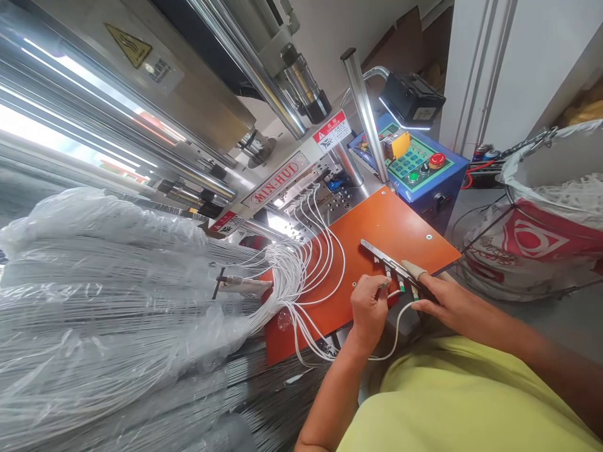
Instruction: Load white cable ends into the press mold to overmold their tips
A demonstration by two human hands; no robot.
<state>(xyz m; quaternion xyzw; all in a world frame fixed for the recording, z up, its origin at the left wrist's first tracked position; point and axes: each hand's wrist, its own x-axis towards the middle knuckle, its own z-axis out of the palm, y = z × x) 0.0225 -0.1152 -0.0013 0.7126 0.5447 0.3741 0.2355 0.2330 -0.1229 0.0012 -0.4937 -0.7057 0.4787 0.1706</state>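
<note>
My right hand (445,298), with a pale finger cot on one finger, is closed around the near end of a narrow metal bar (384,255) above the front edge of the orange board. Several small white and green cable connectors (402,284) sit in a row along the bar. My left hand (370,304) is pinched on a cable end with a green tip, close to the bar; the fingers partly cover it. A white cable (397,329) loops down from the connectors, below my left hand.
A molding machine (277,182) stands ahead, with white cables (325,220) running from its mold over the orange board (377,220). A large plastic-wrapped cable bundle (117,301) lies at left. A control box (409,160) and a lined bin (532,232) stand at right.
</note>
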